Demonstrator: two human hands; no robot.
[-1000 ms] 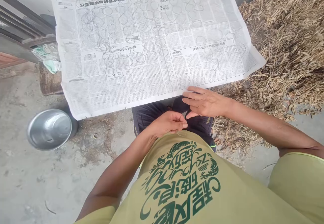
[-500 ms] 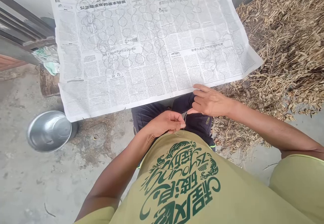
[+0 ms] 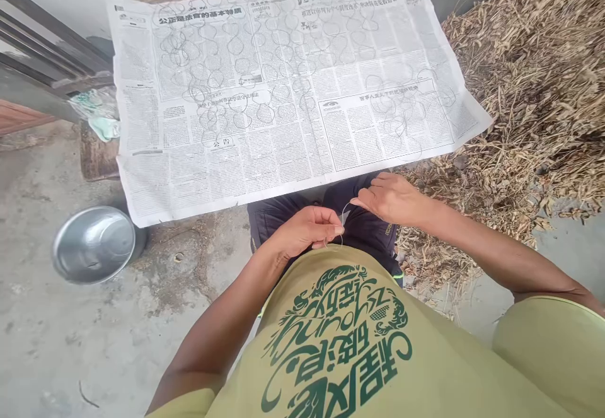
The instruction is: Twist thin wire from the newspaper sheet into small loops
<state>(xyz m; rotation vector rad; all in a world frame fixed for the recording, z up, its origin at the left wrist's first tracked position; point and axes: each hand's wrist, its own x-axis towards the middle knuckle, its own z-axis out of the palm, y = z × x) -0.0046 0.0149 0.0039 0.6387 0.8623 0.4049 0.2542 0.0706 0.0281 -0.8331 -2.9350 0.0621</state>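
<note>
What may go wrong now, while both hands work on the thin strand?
The thin strand, pinched between the left hand and the right hand, is very fine; it might slip and get lost against the dark trousers. The newspaper edge lies close to the hands, so a bump could disturb the loops laid on it.

So the left grip (image 3: 309,229) and right grip (image 3: 390,198) are sitting side by side, a thread (image 3: 344,215) running between them. The newspaper (image 3: 293,121) is lying just beyond both, with thread loops (image 3: 227,71) sitting on it. A bowl (image 3: 94,243) is resting on the floor (image 3: 57,342) well left of the left grip, and a straw pile (image 3: 534,90) is spreading off right of the right grip.
</note>
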